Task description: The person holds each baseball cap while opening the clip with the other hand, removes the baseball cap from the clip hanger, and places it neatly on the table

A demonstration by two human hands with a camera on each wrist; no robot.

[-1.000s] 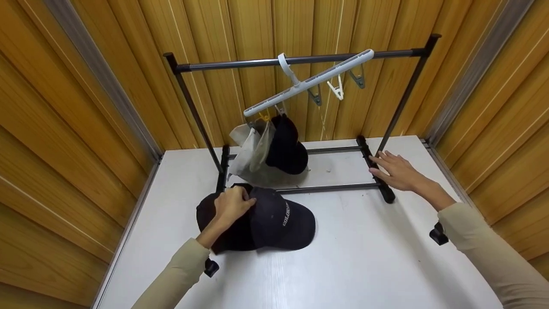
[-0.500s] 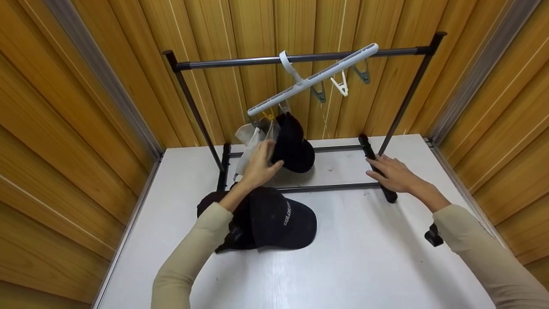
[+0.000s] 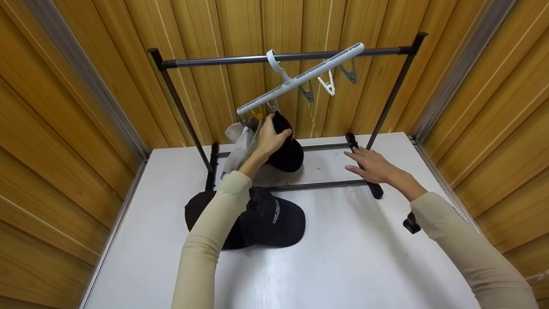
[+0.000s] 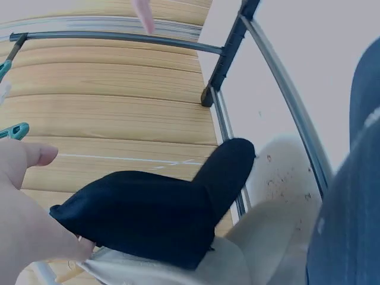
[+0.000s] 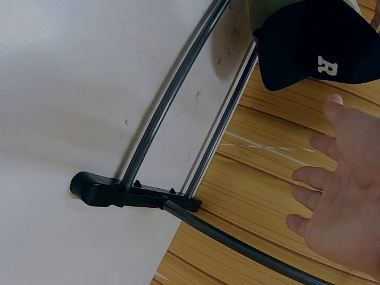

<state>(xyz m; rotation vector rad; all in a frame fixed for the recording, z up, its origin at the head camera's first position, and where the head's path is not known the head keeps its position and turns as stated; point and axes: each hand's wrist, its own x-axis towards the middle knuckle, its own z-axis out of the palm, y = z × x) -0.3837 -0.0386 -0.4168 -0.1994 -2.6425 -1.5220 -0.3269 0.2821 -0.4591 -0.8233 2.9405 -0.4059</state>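
Note:
My left hand (image 3: 269,139) is up at the hanging black cap (image 3: 288,154), close under the clip that holds it. In the left wrist view the fingertips pass behind this black cap (image 4: 148,214), between it and a pale cap (image 4: 172,270), while the thumb stands off it. A white letter R shows on the front of the black cap (image 5: 341,41) in the right wrist view. Pale caps (image 3: 236,150) hang at its left. My right hand (image 3: 371,165) hovers with spread fingers near the rack's right foot, holding nothing.
A white clip hanger (image 3: 296,81) hangs tilted on the dark rack's top bar (image 3: 206,62), its left end lower. Several clips, including a white clip (image 3: 328,83), dangle bare on its right half. A navy lettered cap (image 3: 274,221) and a dark cap (image 3: 198,208) lie on the white table (image 3: 334,266).
My left hand has left the caps on the table and risen to the hanging black cap. The right hand stays near the rack's right foot, drawn slightly away from it.

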